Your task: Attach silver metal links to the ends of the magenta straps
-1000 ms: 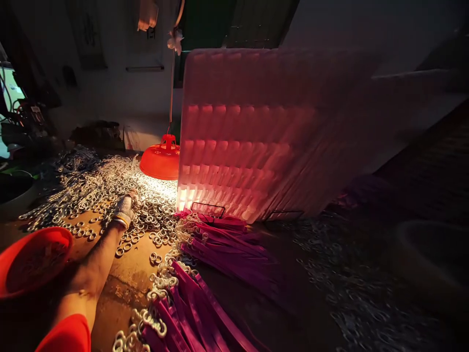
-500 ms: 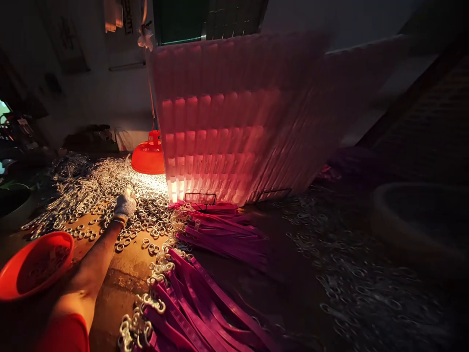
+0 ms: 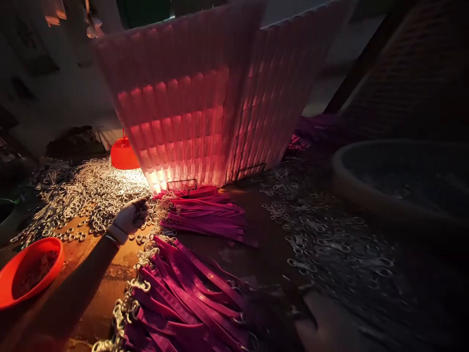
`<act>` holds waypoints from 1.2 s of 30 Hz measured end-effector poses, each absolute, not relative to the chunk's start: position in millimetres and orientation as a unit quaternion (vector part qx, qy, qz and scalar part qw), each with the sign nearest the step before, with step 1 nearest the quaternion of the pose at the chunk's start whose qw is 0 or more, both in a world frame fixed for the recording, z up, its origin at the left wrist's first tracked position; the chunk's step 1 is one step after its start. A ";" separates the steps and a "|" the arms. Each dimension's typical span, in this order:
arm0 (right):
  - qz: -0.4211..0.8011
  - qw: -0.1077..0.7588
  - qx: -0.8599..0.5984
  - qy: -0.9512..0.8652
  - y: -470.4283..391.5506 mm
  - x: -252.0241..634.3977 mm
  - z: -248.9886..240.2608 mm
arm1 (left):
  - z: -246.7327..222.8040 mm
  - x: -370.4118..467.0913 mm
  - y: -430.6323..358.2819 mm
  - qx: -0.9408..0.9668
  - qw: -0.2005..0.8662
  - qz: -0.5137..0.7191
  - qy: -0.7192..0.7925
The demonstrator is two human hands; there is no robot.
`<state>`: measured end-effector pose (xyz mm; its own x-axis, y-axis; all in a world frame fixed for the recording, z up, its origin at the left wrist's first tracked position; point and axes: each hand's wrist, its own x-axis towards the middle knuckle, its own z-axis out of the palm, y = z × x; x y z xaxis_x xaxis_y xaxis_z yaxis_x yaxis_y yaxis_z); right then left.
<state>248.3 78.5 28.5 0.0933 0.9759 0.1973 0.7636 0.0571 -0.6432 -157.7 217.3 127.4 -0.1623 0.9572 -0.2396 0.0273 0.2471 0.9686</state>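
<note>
My left hand (image 3: 127, 221), in a pale glove, hovers by the left end of a bundle of magenta straps (image 3: 203, 213). Its fingers are curled in; what they hold, if anything, is too dark to make out. Loose metal rings (image 3: 91, 195) lie heaped beside and behind it. A larger bundle of magenta straps (image 3: 190, 288) lies nearer to me, with metal rings along its left ends. My right hand (image 3: 326, 320) is dim and blurred at the lower right, close to a scattered heap of metal snap hooks (image 3: 330, 239). Its fingers cannot be made out.
A red lamp (image 3: 124, 154) hangs low over the ring heap. Translucent ridged panels (image 3: 176, 107) stand upright behind the straps, on thin wire supports (image 3: 182, 184). A red bowl (image 3: 54, 271) sits at left, and a large round tub (image 3: 351, 190) at right.
My left hand has come right, from the ring heap to the strap ends, its fingers curled. My right hand has entered at the lower right. The view has turned right.
</note>
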 end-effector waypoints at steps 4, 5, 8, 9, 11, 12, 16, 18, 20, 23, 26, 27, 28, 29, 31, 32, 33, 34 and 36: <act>0.342 0.399 -0.535 -0.662 100.9 201.4 86.3 | 115.7 -59.2 165.8 0.475 0.675 0.327 0.460; 0.386 0.405 -0.512 -0.652 106.1 191.6 93.9 | 116.2 -39.6 154.3 0.499 0.700 0.288 0.422; 0.466 0.434 -0.454 -0.623 115.2 176.3 99.8 | 119.5 -2.6 135.4 0.541 0.730 0.206 0.363; 0.482 0.443 -0.440 -0.615 116.0 175.4 98.6 | 119.4 3.4 134.3 0.549 0.729 0.193 0.361; 0.510 0.455 -0.420 -0.598 115.3 177.6 95.6 | 116.3 9.7 137.1 0.567 0.715 0.179 0.367; 0.527 0.455 -0.413 -0.588 114.5 179.5 94.7 | 113.9 11.3 139.7 0.575 0.709 0.177 0.367; 0.574 0.447 -0.418 -0.544 112.5 187.7 95.7 | 105.7 15.6 148.1 0.559 0.734 0.159 0.351; 0.555 0.454 -0.459 -0.525 112.6 191.1 96.2 | 103.3 17.0 149.8 0.509 0.766 0.166 0.356; 0.529 0.464 -0.493 -0.513 112.6 193.3 95.3 | 100.8 16.9 149.9 0.466 0.780 0.190 0.372; 0.509 0.459 -0.506 -0.523 111.2 193.1 91.3 | 97.0 14.8 146.5 0.469 0.758 0.222 0.396; 0.455 0.418 -0.521 -0.589 108.0 189.5 86.1 | 96.0 13.6 139.6 0.499 0.715 0.241 0.426; 0.417 0.397 -0.530 -0.623 107.0 188.2 84.6 | 96.2 13.8 137.2 0.508 0.704 0.245 0.431; 0.374 0.372 -0.537 -0.658 106.3 187.2 83.6 | 96.3 14.2 135.1 0.515 0.696 0.249 0.434; 0.332 0.342 -0.543 -0.691 105.9 186.3 83.1 | 96.0 14.7 133.4 0.519 0.692 0.250 0.435; 0.260 0.264 -0.556 -0.744 105.8 185.0 83.7 | 93.7 16.0 131.2 0.505 0.700 0.248 0.440; 0.230 0.217 -0.563 -0.763 105.8 184.3 84.5 | 91.7 16.6 130.8 0.486 0.709 0.249 0.445; 0.205 0.169 -0.568 -0.779 105.6 183.5 85.3 | 89.4 17.1 130.8 0.463 0.718 0.254 0.453; 0.181 0.127 -0.570 -0.791 105.2 182.6 85.7 | 87.3 17.3 131.2 0.437 0.727 0.259 0.461; 0.147 0.080 -0.568 -0.806 103.6 181.0 83.7 | 84.3 17.0 133.4 0.394 0.742 0.261 0.476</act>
